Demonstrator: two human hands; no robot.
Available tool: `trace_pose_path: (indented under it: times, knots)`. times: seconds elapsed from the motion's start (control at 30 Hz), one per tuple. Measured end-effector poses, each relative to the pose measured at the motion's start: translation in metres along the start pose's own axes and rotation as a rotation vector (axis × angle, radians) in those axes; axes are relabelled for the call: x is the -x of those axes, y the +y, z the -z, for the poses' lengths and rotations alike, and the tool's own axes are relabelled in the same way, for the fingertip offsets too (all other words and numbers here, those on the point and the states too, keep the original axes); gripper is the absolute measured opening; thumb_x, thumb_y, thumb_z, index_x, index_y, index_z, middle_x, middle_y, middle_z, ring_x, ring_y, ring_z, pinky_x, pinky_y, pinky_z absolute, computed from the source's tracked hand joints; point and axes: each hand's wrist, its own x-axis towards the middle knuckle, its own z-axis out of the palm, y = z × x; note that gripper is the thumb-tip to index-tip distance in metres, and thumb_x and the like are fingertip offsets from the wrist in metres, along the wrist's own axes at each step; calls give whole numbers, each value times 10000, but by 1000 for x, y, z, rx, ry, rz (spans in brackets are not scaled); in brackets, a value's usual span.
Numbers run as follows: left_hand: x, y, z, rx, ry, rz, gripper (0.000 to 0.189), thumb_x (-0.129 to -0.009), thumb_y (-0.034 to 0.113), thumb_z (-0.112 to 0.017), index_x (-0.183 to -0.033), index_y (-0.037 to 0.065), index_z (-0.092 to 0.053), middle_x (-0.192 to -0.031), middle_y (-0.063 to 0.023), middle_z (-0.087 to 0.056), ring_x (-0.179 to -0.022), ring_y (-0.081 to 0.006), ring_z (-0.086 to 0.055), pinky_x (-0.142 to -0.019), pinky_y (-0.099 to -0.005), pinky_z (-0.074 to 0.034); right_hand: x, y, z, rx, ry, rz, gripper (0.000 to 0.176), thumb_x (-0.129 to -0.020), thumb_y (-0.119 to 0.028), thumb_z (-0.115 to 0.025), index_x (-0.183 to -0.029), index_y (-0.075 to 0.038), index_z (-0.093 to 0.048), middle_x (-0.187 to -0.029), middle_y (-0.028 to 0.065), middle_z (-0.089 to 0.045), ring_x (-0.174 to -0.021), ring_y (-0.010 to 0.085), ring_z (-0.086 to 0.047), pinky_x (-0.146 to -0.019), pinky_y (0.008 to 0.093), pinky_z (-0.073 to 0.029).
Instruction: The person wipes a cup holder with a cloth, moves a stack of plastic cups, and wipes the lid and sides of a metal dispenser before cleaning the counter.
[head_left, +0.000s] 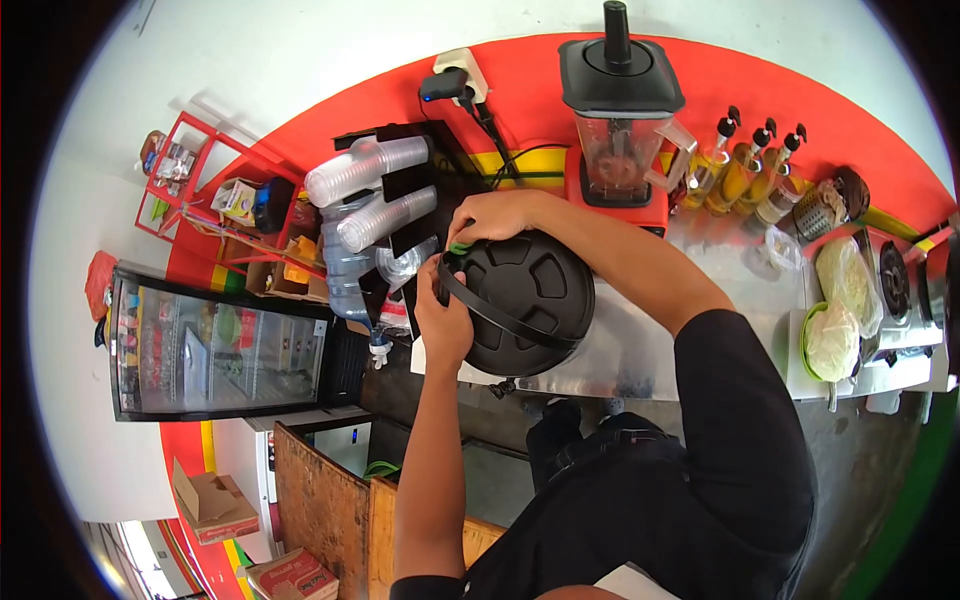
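A round black lidded container [545,275] with a ribbed top stands on the steel counter in front of me. Its curved black carry handle [510,322] slants across the lid. My left hand [443,318] is closed at the container's left edge, around the end of that handle. Just above it, my right hand [492,216] bends over the rim, its fingertips pinched at a small green piece [460,248]. What exactly this piece is, I cannot make out. The two hands nearly meet there, and the fingers partly hide the rim.
Stacks of clear plastic cups [368,170] and a large water bottle [345,260] stand to the left. Behind is a blender [620,130], with several pump bottles [745,170] beside it. A glass-door fridge [215,345] is at far left, bagged greens [832,340] at right.
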Motion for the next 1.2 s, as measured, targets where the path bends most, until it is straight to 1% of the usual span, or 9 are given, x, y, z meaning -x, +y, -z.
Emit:
trace_pose_path:
  times: [0.1,0.27,0.33,0.53,0.63,0.73,0.9,1.03,1.2]
  knots:
    - [3,1,2,-65,2,-29,375,-1028,135,-651,-1361,-24,-587,-1166,-196,-721,-1057,-282,-694,-964,-384,-513,24,-6,9,87,25,59,403,-1046,-322,-593,-1261,-19,-750,-1289,149,-736,-1193,258,-676,-1044,358,-491]
    - [3,4,1,-129,9,-70,376,-1035,142,-638,-1368,-25,-591,-1158,-196,-715,-1072,-297,-692,-975,-389,-508,78,8,13,-16,169,-7,387,-1062,-303,-589,-1295,-29,-733,-1266,152,-727,-1207,280,-658,-1067,359,-472]
    - [2,2,0,-104,0,-49,381,-1035,149,-641,-1367,-31,-591,-1159,-193,-714,-1073,-299,-691,-987,-385,-502,104,-5,6,1,335,-28,397,-1049,-299,-579,-1288,-21,-732,-1286,162,-739,-1155,289,-688,-1039,364,-492]
    - [1,-7,2,-130,-10,-12,423,-1036,200,-659,-1386,-26,-589,-1220,-187,-703,-1123,-294,-676,-1008,-396,-496,159,3,-33,-75,526,-121,384,-1086,-231,-552,-1405,-47,-663,-1251,149,-609,-1235,273,-592,-1086,364,-441]
    - [1,-9,4,-146,-32,20,440,-1040,225,-658,-1405,-10,-586,-1223,-173,-696,-1139,-282,-660,-1022,-394,-482,185,0,-60,-10,699,-118,399,-1073,-129,-551,-1460,-64,-626,-1224,117,-547,-1118,227,-567,-999,309,-438]
    - [-1,-15,4,-173,-23,13,423,-1042,223,-657,-1396,1,-593,-1212,-161,-693,-1123,-281,-657,-1016,-398,-484,206,-9,-90,-55,826,-98,409,-1052,-135,-583,-1455,-76,-632,-1255,185,-549,-1121,318,-597,-1010,356,-462]
    - [-2,-19,5,-173,-49,12,402,-1054,213,-637,-1391,4,-571,-1205,-156,-679,-1113,-279,-645,-1016,-393,-478,228,-25,-134,14,944,-71,495,-965,7,-636,-1453,-80,-633,-1239,175,-543,-1010,297,-603,-905,362,-512]
    - [-3,-20,4,-194,-40,23,401,-1058,236,-634,-1375,-1,-567,-1212,-159,-666,-1101,-287,-634,-1013,-401,-470,241,-33,-159,-46,945,-52,487,-949,-4,-669,-1417,-139,-679,-1251,166,-566,-940,310,-649,-840,375,-547]
    - [-4,-25,5,-166,-50,20,388,-1059,241,-635,-1350,-6,-570,-1173,-154,-675,-1079,-293,-635,-1000,-399,-467,254,-45,-170,14,873,-7,480,-930,51,-675,-1375,-126,-712,-1241,167,-605,-964,310,-667,-850,349,-547]
